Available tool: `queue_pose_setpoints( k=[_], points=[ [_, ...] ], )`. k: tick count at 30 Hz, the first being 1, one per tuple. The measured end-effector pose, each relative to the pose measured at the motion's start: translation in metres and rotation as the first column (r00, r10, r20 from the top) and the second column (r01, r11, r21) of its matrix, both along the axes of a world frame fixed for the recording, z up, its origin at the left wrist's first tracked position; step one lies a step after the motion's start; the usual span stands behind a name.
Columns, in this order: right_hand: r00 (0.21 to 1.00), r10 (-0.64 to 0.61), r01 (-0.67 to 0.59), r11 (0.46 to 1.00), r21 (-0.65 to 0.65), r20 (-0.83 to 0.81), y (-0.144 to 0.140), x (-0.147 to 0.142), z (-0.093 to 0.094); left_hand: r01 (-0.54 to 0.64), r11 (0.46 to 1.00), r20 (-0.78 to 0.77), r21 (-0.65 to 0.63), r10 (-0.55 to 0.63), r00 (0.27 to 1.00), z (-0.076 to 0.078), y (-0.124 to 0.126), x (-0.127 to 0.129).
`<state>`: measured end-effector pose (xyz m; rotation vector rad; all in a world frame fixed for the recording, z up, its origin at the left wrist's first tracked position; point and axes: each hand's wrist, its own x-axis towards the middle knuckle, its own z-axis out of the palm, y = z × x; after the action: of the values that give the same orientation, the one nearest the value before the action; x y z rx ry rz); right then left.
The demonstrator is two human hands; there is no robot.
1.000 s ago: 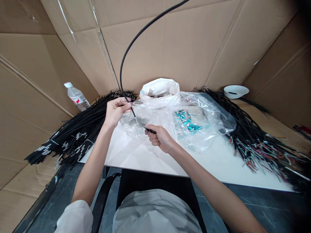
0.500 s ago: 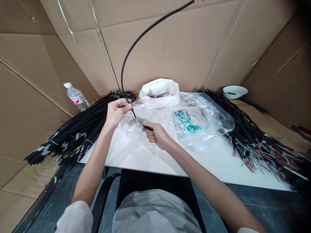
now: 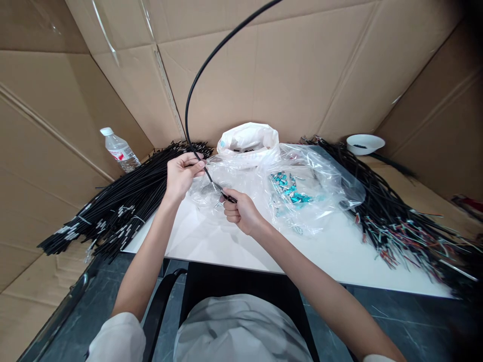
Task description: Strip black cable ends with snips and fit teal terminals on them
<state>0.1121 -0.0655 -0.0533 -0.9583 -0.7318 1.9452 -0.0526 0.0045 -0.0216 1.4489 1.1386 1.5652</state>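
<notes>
Pinched between the thumb and fingers of my left hand [image 3: 183, 173] is a black cable [image 3: 194, 85], close to its lower end. From there the cable arcs upward and out of the top of the view. My right hand [image 3: 241, 211] is closed around a slim black tool [image 3: 229, 198], whose exact kind is too small to make out. The tool's tip meets the pale, stripped-looking end of the cable, just below my left hand. Beneath both hands lies clear plastic sheeting on the white table [image 3: 226, 249].
Bundles of black cables lie at left [image 3: 124, 196] and right [image 3: 377, 201]. A plastic bottle [image 3: 119, 152] stands at the left. Behind are an open white bag [image 3: 249, 138] and a white bowl [image 3: 365, 143]. A clear bag holds teal-and-metal parts [image 3: 289, 188]. Cardboard walls [image 3: 287, 75] surround the table.
The tool in my right hand has come up against the cable's end. The cable's upper part has swung slightly left. My left hand keeps its hold almost in place.
</notes>
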Motion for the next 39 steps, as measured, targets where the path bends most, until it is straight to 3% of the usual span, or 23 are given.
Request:
queue_pose_setpoints(
  k=[8, 19, 28, 39],
  points=[
    [1.0, -0.005, 0.004, 0.998, -0.055, -0.023, 0.011, -0.005, 0.005, -0.014, 0.998, -0.029, 0.064, 0.016, 0.999, -0.005, -0.003, 0.005],
    [0.997, 0.082, -0.083, 0.992, -0.1, -0.014, 0.015, 0.007, 0.008, -0.021, 0.992, -0.077, 0.125, 0.031, 0.997, -0.009, -0.003, 0.006],
    [0.989, 0.108, -0.123, 0.979, -0.162, -0.102, 0.032, 0.002, 0.006, -0.031, 0.994, -0.068, 0.108, 0.039, 0.997, -0.011, -0.006, 0.012],
    [0.988, 0.032, -0.068, 0.967, -0.246, -0.148, 0.04, -0.001, -0.006, -0.055, 0.994, -0.148, 0.099, 0.069, 0.987, -0.021, -0.003, 0.014]
  ],
)
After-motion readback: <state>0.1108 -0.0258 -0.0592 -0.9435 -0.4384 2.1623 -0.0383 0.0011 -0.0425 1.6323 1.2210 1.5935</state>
